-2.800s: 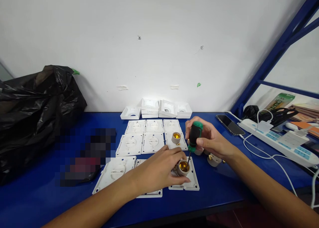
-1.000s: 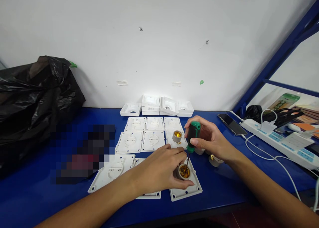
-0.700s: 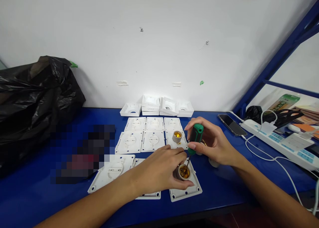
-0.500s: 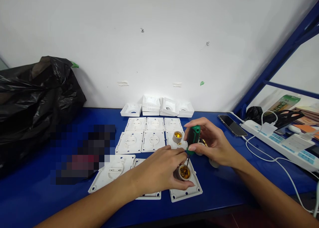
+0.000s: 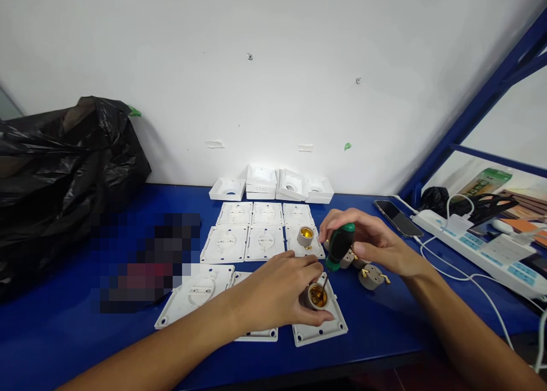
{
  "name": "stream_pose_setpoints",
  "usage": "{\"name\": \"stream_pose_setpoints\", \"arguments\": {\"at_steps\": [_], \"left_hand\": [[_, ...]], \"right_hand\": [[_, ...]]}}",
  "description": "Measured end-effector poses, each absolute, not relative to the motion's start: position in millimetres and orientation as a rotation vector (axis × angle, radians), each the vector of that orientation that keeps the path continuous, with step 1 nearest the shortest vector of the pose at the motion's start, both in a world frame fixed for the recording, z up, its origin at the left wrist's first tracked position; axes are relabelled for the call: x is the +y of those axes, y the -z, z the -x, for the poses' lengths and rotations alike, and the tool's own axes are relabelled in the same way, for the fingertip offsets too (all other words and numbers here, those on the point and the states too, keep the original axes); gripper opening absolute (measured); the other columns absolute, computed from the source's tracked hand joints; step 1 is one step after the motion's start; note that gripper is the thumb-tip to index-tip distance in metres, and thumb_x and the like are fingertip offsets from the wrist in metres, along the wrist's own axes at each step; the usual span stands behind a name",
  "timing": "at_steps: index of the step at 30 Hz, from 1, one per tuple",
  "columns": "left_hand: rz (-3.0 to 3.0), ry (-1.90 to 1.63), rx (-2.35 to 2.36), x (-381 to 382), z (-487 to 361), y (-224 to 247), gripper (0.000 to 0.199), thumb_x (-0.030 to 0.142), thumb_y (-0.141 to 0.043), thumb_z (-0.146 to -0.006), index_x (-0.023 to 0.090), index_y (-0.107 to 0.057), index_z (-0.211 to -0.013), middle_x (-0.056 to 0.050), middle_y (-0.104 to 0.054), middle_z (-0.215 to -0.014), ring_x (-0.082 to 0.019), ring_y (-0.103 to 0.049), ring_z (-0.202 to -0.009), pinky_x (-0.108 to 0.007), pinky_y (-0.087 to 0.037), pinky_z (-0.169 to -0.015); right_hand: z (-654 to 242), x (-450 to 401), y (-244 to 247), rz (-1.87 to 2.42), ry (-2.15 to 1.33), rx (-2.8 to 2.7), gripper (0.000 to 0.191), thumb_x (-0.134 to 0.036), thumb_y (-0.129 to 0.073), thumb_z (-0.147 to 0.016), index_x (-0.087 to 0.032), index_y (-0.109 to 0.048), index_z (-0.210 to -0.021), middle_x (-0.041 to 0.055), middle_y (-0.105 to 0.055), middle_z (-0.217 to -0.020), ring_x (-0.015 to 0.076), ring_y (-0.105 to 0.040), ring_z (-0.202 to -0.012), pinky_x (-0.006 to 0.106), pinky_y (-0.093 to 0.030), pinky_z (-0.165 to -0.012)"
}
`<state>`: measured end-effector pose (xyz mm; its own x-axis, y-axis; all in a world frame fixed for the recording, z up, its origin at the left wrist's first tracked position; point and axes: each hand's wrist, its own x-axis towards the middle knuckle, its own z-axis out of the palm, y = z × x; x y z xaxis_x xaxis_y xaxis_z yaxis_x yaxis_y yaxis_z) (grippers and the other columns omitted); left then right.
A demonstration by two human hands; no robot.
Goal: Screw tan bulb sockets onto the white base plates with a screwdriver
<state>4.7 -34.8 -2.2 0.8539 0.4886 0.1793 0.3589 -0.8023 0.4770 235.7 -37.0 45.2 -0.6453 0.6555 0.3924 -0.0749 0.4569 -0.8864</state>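
Note:
My left hand (image 5: 284, 288) is closed round a round lamp socket (image 5: 317, 296) with a brass-coloured inside, held on a white square plate (image 5: 320, 327) near the table's front edge. In my right hand (image 5: 371, 240) is a screwdriver (image 5: 341, 246) with a green and black handle, tilted, its shaft pointing down at the socket. Whether the hidden tip touches a screw I cannot tell. Another socket (image 5: 305, 236) stands on a plate behind. Several loose sockets (image 5: 371, 277) lie beside and under my right hand.
Rows of white plates (image 5: 225, 240) lie on the blue table (image 5: 384, 334). White square covers (image 5: 261, 177) are stacked by the wall. A black bag (image 5: 68, 168) stands left. At the right are a phone (image 5: 398, 217), a power strip (image 5: 478, 245) and white cables.
My right hand has moved slightly right with the screwdriver, which now leans more to the right. More of the loose sockets shows. My left hand keeps its hold on the socket.

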Motion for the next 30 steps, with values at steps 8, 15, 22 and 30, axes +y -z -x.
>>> {"name": "stream_pose_setpoints", "arguments": {"at_steps": [8,15,22,30], "left_hand": [[-2.571,-0.360,0.623,-34.5,-3.7,0.9,0.042,0.056,-0.075,-0.087,0.021,-0.065,-0.109,-0.003,-0.070,-0.097,-0.024,-0.064,-0.088,-0.036,-0.048,-0.081],[-2.618,-0.396,0.636,-35.8,-4.4,1.1,0.039,0.054,-0.078,-0.084,0.020,-0.061,-0.091,-0.001,-0.070,-0.093,-0.022,-0.064,-0.083,-0.034,-0.048,-0.075],[-2.709,-0.520,0.718,-33.6,-3.6,2.9,0.034,0.049,-0.076,-0.090,0.018,-0.060,-0.093,-0.001,-0.068,-0.095,-0.021,-0.065,-0.085,-0.040,-0.046,-0.094],[-2.750,-0.580,0.819,-27.7,-0.9,10.5,0.039,0.055,-0.071,-0.093,0.019,-0.059,-0.102,-0.008,-0.064,-0.120,-0.030,-0.062,-0.110,-0.048,-0.045,-0.099]], "right_hand": [[-227.4,-40.4,-40.7,0.437,-1.040,-1.951,0.031,-0.029,-0.084,-0.085,-0.032,-0.074,-0.114,0.0020,-0.070,-0.094,0.0168,-0.060,-0.085,0.033,-0.053,-0.077],[-224.2,-40.8,-35.3,0.546,-1.140,-1.863,0.027,-0.037,-0.071,-0.094,-0.033,-0.070,-0.121,0.0026,-0.071,-0.095,0.0179,-0.066,-0.086,0.032,-0.056,-0.070],[-219.7,-20.1,-25.6,0.838,-0.867,-1.329,0.024,-0.042,-0.070,-0.093,-0.031,-0.070,-0.114,0.0003,-0.065,-0.081,0.0127,-0.056,-0.067,0.024,-0.045,-0.053],[-221.2,-11.4,-21.0,0.965,-0.468,-1.375,0.019,-0.036,-0.070,-0.092,-0.025,-0.069,-0.108,0.0009,-0.063,-0.077,0.0116,-0.053,-0.061,0.023,-0.041,-0.046]]}}
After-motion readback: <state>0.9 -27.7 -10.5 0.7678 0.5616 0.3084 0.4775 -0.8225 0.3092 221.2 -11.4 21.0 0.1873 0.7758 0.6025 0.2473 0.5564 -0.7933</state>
